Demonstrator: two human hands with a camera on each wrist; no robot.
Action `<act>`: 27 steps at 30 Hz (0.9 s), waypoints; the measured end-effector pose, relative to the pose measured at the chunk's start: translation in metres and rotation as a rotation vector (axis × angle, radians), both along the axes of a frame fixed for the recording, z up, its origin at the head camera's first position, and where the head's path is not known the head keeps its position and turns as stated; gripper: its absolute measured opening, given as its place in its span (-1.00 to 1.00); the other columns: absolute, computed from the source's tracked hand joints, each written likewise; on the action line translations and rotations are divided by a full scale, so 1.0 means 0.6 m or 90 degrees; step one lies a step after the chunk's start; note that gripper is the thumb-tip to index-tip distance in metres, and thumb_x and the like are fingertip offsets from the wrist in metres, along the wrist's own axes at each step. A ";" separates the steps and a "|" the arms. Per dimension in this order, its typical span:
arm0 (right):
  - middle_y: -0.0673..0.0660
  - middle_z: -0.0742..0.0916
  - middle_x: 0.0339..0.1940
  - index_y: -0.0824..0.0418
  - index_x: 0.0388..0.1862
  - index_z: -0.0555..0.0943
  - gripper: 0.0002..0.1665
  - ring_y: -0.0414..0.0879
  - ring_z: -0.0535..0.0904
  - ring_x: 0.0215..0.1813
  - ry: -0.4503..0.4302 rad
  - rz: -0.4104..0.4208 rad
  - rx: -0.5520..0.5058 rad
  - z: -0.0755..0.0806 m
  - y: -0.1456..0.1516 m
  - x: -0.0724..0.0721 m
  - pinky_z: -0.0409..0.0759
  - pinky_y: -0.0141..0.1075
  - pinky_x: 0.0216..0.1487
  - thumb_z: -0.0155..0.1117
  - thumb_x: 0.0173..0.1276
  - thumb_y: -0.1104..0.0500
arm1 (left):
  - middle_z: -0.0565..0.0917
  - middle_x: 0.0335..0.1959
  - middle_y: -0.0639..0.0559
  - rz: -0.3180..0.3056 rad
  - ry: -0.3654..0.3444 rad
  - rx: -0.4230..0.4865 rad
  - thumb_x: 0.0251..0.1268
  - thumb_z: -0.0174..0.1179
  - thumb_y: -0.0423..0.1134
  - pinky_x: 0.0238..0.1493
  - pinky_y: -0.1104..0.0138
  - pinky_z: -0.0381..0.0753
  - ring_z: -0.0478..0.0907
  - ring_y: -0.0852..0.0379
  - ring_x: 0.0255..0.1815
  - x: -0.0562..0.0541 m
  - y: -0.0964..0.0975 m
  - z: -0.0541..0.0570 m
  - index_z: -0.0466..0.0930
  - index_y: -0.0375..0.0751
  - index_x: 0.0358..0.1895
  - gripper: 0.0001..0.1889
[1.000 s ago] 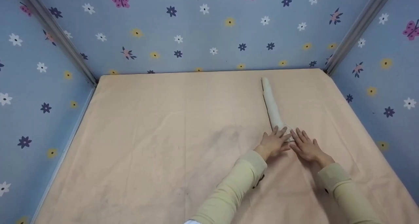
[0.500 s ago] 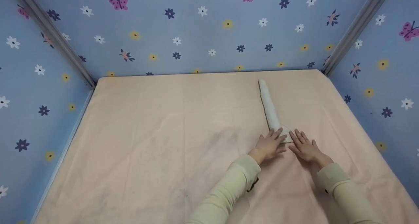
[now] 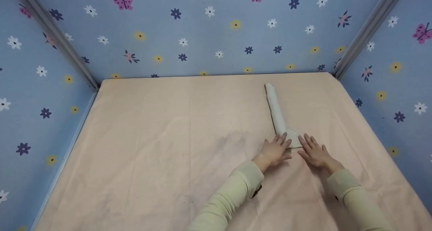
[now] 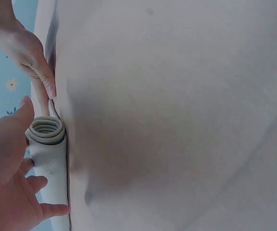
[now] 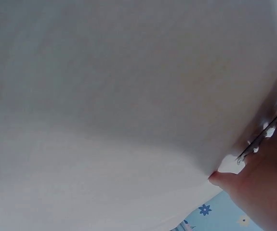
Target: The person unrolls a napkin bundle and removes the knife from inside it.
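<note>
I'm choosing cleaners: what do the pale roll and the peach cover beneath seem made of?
Pale roll: matte, perhaps faux leather or rubbery sheet; faintly grained surface, thick coils. Peach cover: dull, probably fabric, given its soft wrinkles; weave unclear.

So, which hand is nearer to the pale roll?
Left. The left hand is at the near end of the pale roll; the right hand is farther right, at the edge of the unrolled flap.
</note>
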State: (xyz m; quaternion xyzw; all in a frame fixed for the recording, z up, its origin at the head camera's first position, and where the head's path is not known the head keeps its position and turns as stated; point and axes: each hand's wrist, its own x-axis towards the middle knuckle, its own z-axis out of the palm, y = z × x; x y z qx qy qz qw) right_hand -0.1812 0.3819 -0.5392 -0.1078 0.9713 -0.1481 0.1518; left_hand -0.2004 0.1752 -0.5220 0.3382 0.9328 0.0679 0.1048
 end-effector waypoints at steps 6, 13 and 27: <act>0.38 -0.08 0.38 0.30 0.38 -0.10 -0.27 0.30 -0.25 0.35 0.007 0.002 -0.010 0.000 -0.001 -0.001 -0.29 0.37 0.11 -0.23 0.42 -0.08 | -0.10 0.41 0.12 0.009 -0.001 -0.014 0.22 -0.20 0.23 0.22 0.05 0.18 -0.11 0.13 0.38 0.001 -0.010 0.006 -0.02 0.13 0.38 -0.34; 0.37 -0.09 0.38 0.29 0.39 -0.12 -0.27 0.29 -0.26 0.35 0.002 0.007 -0.001 -0.001 0.001 -0.004 -0.28 0.37 0.12 -0.25 0.42 -0.09 | -0.05 0.40 0.07 0.008 0.007 -0.030 0.22 -0.20 0.24 0.20 0.06 0.20 -0.09 0.12 0.37 0.003 -0.023 0.009 0.00 0.08 0.37 -0.32; 0.38 -0.07 0.37 0.32 0.38 -0.09 -0.23 0.30 -0.24 0.35 0.001 -0.005 0.005 0.002 -0.002 0.000 -0.29 0.36 0.12 -0.24 0.40 -0.13 | 0.05 0.37 0.04 0.006 -0.020 -0.039 0.23 -0.16 0.22 0.21 0.07 0.19 -0.04 0.12 0.36 0.006 -0.055 0.008 0.03 -0.01 0.36 -0.31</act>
